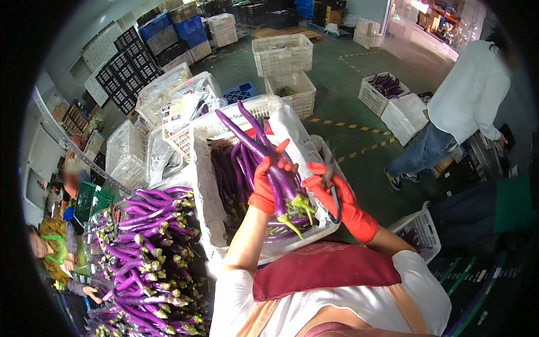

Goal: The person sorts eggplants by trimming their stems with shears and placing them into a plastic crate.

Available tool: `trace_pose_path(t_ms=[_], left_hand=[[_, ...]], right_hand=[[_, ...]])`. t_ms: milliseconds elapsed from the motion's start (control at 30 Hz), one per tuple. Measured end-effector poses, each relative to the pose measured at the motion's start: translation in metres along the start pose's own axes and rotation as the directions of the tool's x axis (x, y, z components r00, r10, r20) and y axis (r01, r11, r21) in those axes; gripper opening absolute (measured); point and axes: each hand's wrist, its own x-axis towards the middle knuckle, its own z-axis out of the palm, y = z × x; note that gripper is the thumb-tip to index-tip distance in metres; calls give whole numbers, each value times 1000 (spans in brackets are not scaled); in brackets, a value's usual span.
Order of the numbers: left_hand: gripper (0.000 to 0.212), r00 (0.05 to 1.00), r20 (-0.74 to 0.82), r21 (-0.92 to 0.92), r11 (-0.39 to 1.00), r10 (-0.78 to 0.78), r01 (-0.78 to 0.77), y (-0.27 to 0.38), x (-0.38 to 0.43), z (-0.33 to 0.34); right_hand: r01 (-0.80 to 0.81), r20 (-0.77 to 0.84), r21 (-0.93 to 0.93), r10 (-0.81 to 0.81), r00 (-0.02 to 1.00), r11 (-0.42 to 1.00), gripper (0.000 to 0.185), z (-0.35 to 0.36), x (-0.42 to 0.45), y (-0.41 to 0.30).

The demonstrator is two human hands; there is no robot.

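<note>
My left hand (264, 189), in a red rubber glove, grips two long purple eggplants (276, 179). Their green stem ends hang toward me and the thin ends point away. Close by on the right, my red-gloved right hand (356, 210) holds a pair of scissors (335, 206); the dark handle loop shows, but the blades are blurred. Both hands are above a white plastic crate (197, 168) lined with paper (217, 206). More eggplants (236, 168) lie inside that crate, partly hidden by my left hand and forearm.
A large heap of eggplants (143, 252) lies at left, with red-handled scissors (116, 214) beside it. Stacked white crates (282, 59) stand ahead. One person (463, 92) stands at right; another (63, 252) is beyond the heap. A crate (431, 231) sits by my right elbow.
</note>
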Motion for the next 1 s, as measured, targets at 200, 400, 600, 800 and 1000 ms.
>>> trace_pose_path(t_ms=[200,400,600,800,1000], left_hand=[[84,985,172,39,999,18,-25,-13,11,17],[93,968,232,226,973,-94,40,-13,12,25],[86,998,-38,424,904,-42,55,-11,7,52],[84,998,-68,417,908,-7,35,-13,3,47],[83,998,5,267,962,-63,59,-10,0,31]], right_hand=[[-469,116,50,462,879,882,32,-11,0,8],[-492,236,65,466,853,868,39,-7,-6,27],[-231,28,6,230,973,973,50,-5,-24,51],[-32,60,-244,48,997,969,60,-11,-23,34],[7,-30,-88,-10,999,996,53,7,-31,27]])
